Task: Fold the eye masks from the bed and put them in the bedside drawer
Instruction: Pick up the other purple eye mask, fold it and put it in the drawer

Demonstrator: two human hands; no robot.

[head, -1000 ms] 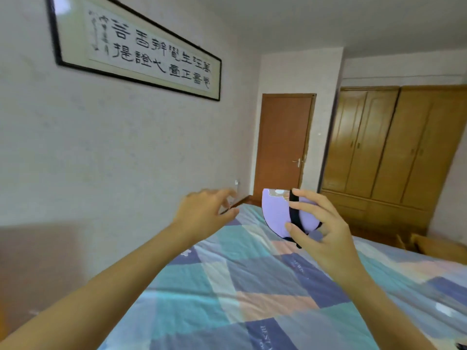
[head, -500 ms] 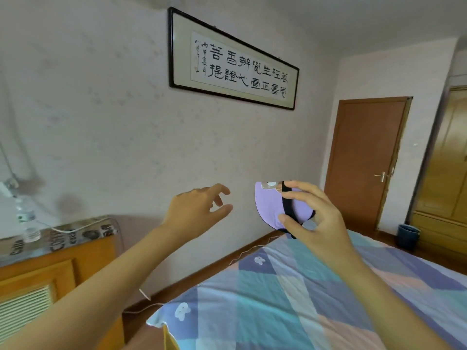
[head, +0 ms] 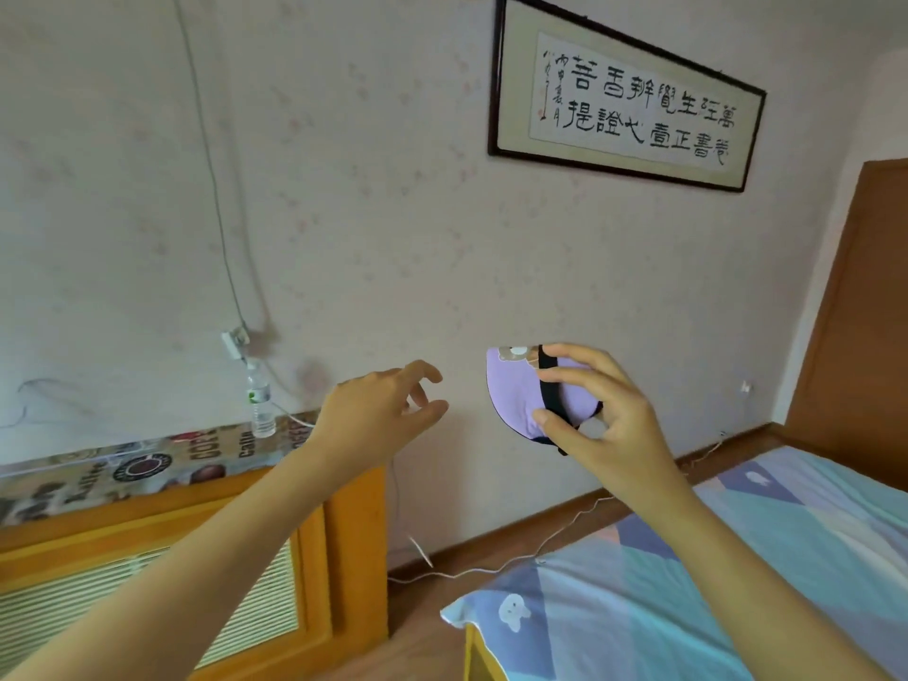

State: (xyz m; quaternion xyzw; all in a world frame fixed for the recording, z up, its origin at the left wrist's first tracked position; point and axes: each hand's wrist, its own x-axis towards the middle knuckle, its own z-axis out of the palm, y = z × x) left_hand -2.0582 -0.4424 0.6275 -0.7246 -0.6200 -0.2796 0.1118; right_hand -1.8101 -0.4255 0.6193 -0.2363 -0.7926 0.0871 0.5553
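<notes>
One folded lilac eye mask [head: 516,395] is held in the air by the right hand [head: 597,410], thumb and fingers pinched across its black strap, beside the bed [head: 737,572]. The left hand [head: 373,415] is empty, its grip loosely spread. No drawer can be seen open; stowing is judged outstanding. Further masks cannot be told.

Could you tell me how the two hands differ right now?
The right hand pinches a folded lilac eye mask between thumb and fingers; the left hand holds nothing. The right fingers curl shut on the mask; the left fingers are loosely spread. Both are bare and raised in front of the wall.
</notes>
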